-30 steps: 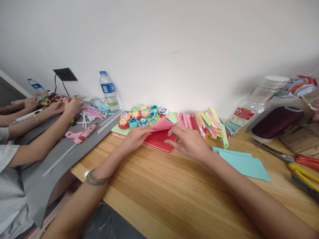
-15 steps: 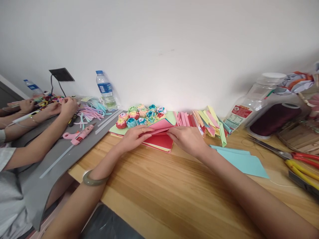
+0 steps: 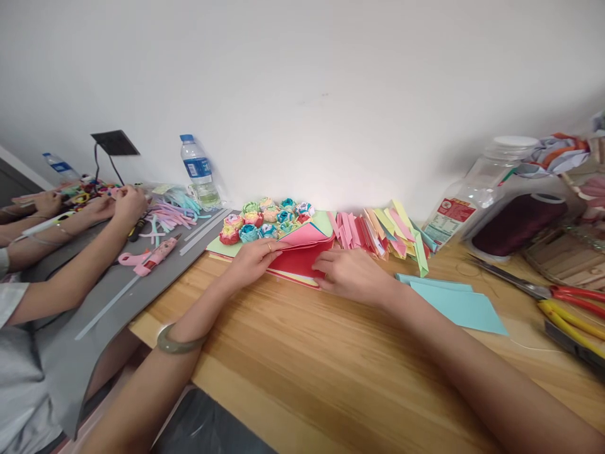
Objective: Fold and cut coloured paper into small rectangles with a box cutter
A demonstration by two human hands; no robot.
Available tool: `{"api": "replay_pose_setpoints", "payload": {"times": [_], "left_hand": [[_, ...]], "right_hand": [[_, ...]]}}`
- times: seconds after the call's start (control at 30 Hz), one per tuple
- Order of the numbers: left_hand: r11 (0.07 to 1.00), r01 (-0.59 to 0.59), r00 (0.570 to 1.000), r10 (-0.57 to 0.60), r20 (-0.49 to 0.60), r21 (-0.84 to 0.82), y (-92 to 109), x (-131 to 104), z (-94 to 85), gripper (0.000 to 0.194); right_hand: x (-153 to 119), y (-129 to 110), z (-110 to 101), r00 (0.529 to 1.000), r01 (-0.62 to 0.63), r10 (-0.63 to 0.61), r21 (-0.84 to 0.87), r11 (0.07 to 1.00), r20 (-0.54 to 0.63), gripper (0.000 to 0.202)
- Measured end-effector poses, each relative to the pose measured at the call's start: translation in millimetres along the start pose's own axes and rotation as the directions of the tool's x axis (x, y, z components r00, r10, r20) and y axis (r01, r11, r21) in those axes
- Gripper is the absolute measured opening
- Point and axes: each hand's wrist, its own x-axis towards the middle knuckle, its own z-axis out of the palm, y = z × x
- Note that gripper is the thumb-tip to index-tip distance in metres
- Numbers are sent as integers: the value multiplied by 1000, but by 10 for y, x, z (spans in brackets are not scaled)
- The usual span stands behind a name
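Note:
My left hand (image 3: pixel 253 261) pinches the near left edge of several lifted sheets, pink on top (image 3: pixel 307 235), and holds them raised. Beneath them a red sheet (image 3: pixel 295 260) lies on a stack of coloured paper. At the stack's right edge my right hand (image 3: pixel 347 272) has its fingers curled against the red sheet; what lies between the fingertips is hidden. Paper flowers (image 3: pixel 269 217) in several colours rest on the green sheet behind my left hand. Folded pink and red papers (image 3: pixel 354 230) stand just behind my right hand.
Light blue sheets (image 3: pixel 460 306) lie right of my forearm, then scissors (image 3: pixel 529 287), yellow-handled pliers (image 3: pixel 571 325), a plastic jar (image 3: pixel 472 189) and a thread spool (image 3: pixel 520 224). At left are a pink glue gun (image 3: pixel 155 257), a water bottle (image 3: pixel 197 170) and another person's hands (image 3: pixel 127 205).
My right hand has let go of the lifted pink sheets and moved down and toward me to the red sheet's right edge. More red paper shows. My left hand has stayed nearly still.

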Motion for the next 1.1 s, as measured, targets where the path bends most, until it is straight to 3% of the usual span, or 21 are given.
{"api": "replay_pose_setpoints", "payload": {"times": [0.1, 0.2, 0.27, 0.5, 0.7, 0.9, 1.1], "left_hand": [[998, 53, 997, -55, 52, 45, 30, -7, -25, 34], [986, 113, 979, -132, 153, 124, 67, -9, -52, 62], [976, 124, 967, -159, 197, 177, 85, -9, -62, 70], [971, -50, 961, -17, 276, 235, 44, -16, -68, 50], [981, -77, 974, 36, 224, 177, 41, -14, -102, 38], [977, -77, 987, 47, 151, 199, 42, -21, -72, 36], [978, -46, 994, 24, 107, 203, 24, -33, -40, 35]], "right_hand": [[40, -18, 1, 999, -35, 34, -28, 999, -33, 23], [67, -32, -26, 994, -72, 69, -31, 997, -88, 28], [60, -34, -44, 989, -84, 81, -18, 996, -125, 29], [-52, 16, -22, 987, -51, 54, 26, 998, -148, 28], [-56, 100, -39, 987, -140, 141, 24, 990, -82, 30], [-89, 130, -45, 994, -81, 75, 69, 994, 80, 15], [-89, 117, 1, 993, -54, 46, 76, 996, 105, 34]]}}
